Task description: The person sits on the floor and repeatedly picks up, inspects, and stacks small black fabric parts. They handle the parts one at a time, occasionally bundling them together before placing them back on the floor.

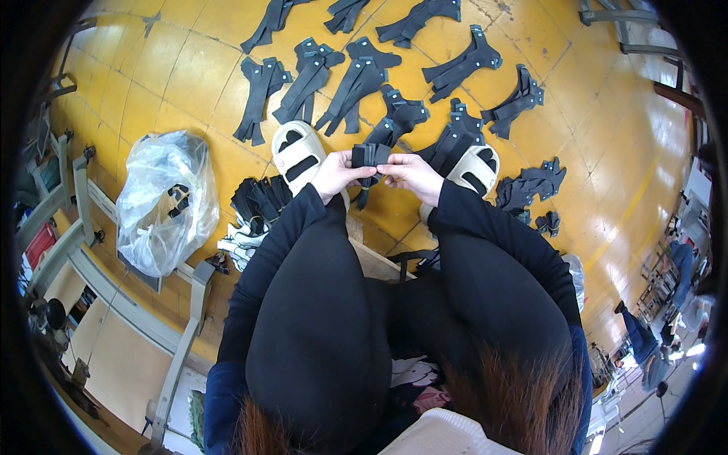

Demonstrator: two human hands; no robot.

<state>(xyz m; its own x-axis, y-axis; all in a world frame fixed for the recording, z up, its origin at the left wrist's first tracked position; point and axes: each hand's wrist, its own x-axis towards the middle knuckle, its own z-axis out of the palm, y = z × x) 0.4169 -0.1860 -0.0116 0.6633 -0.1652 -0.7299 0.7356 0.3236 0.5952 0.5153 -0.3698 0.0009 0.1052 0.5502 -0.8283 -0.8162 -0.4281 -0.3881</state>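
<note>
Between my knees, my left hand pinches a small stack of dark fabric strips from the left. My right hand grips the right edge of the same stack, fingers pressed together. Some dark strands hang below it. Just beyond my hands, a fanned bundle of dark grey strips lies on the floor, and a second bundle lies right of it, partly behind my right sandal. My left sandal is beside my left hand.
Several similar strip bundles are spread over the yellow tiled floor. To the left stand a clear plastic bag and a grey metal frame. A black heap lies by my left foot. People are far right.
</note>
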